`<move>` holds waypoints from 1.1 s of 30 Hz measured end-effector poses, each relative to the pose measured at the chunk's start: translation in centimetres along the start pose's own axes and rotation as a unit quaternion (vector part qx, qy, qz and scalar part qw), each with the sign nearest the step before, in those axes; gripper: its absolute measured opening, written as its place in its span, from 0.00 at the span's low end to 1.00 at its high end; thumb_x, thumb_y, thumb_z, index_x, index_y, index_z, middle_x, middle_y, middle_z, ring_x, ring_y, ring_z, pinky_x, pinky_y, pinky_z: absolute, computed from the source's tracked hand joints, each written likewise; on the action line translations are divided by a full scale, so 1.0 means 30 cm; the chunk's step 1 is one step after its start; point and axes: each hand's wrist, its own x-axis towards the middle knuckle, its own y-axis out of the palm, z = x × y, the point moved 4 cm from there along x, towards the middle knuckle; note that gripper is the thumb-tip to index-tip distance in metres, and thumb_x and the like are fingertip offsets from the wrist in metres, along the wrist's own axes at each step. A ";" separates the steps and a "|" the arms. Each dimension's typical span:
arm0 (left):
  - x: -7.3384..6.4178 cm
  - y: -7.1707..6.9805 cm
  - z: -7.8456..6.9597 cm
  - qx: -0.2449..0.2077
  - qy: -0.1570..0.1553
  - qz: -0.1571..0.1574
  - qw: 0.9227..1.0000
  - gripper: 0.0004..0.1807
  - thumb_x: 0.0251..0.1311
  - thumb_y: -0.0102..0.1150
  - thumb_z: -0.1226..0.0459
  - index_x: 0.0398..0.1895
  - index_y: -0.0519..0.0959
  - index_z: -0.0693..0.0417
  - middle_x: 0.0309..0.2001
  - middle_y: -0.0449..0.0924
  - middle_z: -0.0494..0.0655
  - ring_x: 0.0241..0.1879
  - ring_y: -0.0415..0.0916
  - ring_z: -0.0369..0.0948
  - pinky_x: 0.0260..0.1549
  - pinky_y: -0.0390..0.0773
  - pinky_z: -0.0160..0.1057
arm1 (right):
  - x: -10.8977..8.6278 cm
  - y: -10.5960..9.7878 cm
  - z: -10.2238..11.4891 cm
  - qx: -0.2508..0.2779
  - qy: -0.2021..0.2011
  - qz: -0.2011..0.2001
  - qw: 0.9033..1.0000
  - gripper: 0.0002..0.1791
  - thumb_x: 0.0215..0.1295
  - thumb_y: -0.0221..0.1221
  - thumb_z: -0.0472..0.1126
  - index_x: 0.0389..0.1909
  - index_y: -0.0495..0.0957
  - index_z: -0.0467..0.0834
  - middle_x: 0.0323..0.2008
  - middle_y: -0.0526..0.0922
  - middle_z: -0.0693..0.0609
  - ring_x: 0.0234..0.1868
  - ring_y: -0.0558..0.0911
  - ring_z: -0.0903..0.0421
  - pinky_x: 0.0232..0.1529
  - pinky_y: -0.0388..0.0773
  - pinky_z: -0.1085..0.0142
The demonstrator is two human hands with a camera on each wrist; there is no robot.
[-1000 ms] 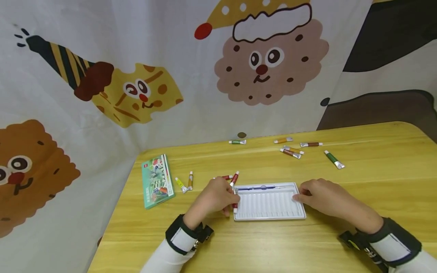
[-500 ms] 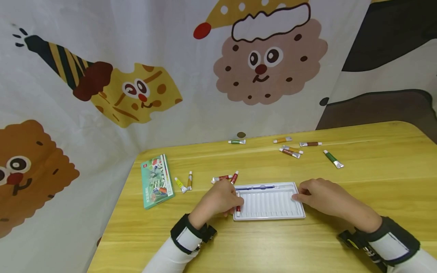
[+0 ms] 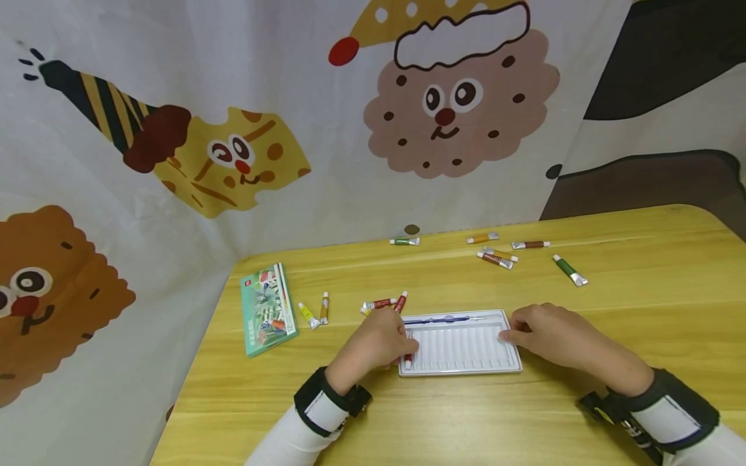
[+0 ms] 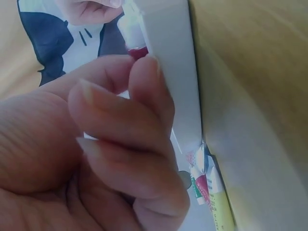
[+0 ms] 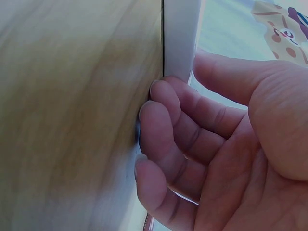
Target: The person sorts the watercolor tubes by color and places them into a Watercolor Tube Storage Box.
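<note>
A white plastic paint tray (image 3: 460, 373) with narrow slots lies on the table, a blue paintbrush (image 3: 440, 320) along its far side. At the tray's left end my left hand (image 3: 377, 340) pinches a red paint tube (image 3: 408, 360) over the leftmost slots. Its white cap points toward me; whether it touches the slot floor cannot be seen. In the left wrist view the tube's cap (image 4: 131, 31) shows past my thumb and index finger. My right hand (image 3: 550, 336) grips the tray's right edge, thumb on the rim and fingers against the outer wall (image 5: 180, 38).
Beyond my left hand lie red tubes (image 3: 401, 302) and a partly hidden yellow one. A green paint box (image 3: 269, 309) stands at the left, beside a yellow tube (image 3: 309, 315) and an ochre tube (image 3: 324, 307). Several green, brown and ochre tubes (image 3: 495, 260) are scattered along the back.
My left hand has moved slightly right, bringing the red tube from the tray's left rim to over its leftmost slots. The right hand keeps its place on the tray.
</note>
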 end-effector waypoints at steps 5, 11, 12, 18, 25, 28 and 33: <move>-0.007 -0.002 -0.003 -0.003 -0.003 0.007 1.000 0.25 0.63 0.71 0.64 0.10 0.70 0.52 0.09 0.66 0.38 0.09 0.63 0.35 0.10 0.59 0.31 | 0.000 0.002 -0.005 0.001 -0.001 0.001 1.000 0.17 0.71 0.67 0.48 0.22 0.74 0.51 0.19 0.65 0.59 0.22 0.66 0.60 0.24 0.57 0.67; -0.024 -0.012 0.004 -0.004 0.008 0.021 1.000 0.23 0.64 0.71 0.63 0.12 0.73 0.54 0.10 0.66 0.40 0.11 0.64 0.36 0.13 0.58 0.33 | 0.002 0.006 -0.011 0.003 -0.003 0.003 1.000 0.18 0.71 0.67 0.48 0.23 0.74 0.51 0.19 0.65 0.59 0.21 0.66 0.60 0.24 0.57 0.67; -0.026 -0.014 0.006 -0.005 0.011 0.023 1.000 0.23 0.64 0.72 0.63 0.13 0.73 0.54 0.10 0.66 0.39 0.11 0.64 0.36 0.13 0.58 0.33 | 0.002 0.007 -0.011 0.003 -0.003 0.003 1.000 0.18 0.71 0.67 0.48 0.23 0.74 0.51 0.19 0.65 0.59 0.21 0.66 0.60 0.24 0.57 0.67; -0.034 -0.023 0.003 -0.002 0.009 0.029 1.000 0.20 0.61 0.75 0.63 0.16 0.77 0.56 0.12 0.69 0.42 0.13 0.66 0.37 0.15 0.59 0.34 | 0.001 0.006 -0.007 0.002 -0.006 0.000 1.000 0.17 0.71 0.67 0.48 0.23 0.74 0.50 0.19 0.65 0.59 0.22 0.66 0.60 0.25 0.57 0.67; -0.027 -0.019 0.011 0.009 0.005 0.032 0.999 0.17 0.59 0.77 0.64 0.18 0.78 0.54 0.12 0.71 0.43 0.12 0.68 0.38 0.17 0.62 0.35 | 0.000 0.004 -0.002 0.005 -0.002 0.004 1.000 0.16 0.72 0.66 0.47 0.24 0.75 0.50 0.19 0.66 0.59 0.22 0.67 0.60 0.24 0.58 0.67; -0.023 -0.018 0.015 0.011 0.010 0.030 0.999 0.17 0.59 0.77 0.64 0.18 0.78 0.54 0.13 0.71 0.43 0.13 0.68 0.38 0.17 0.63 0.35 | 0.002 0.003 -0.002 0.004 -0.002 0.005 1.000 0.15 0.72 0.66 0.47 0.25 0.76 0.49 0.20 0.66 0.59 0.22 0.67 0.60 0.24 0.58 0.67; -0.020 -0.016 0.018 0.014 0.013 0.027 0.999 0.16 0.58 0.78 0.65 0.18 0.79 0.54 0.13 0.73 0.44 0.14 0.69 0.38 0.18 0.63 0.35 | 0.004 0.006 -0.003 0.002 0.001 0.008 1.000 0.14 0.72 0.66 0.47 0.26 0.77 0.49 0.20 0.67 0.59 0.22 0.67 0.60 0.24 0.59 0.67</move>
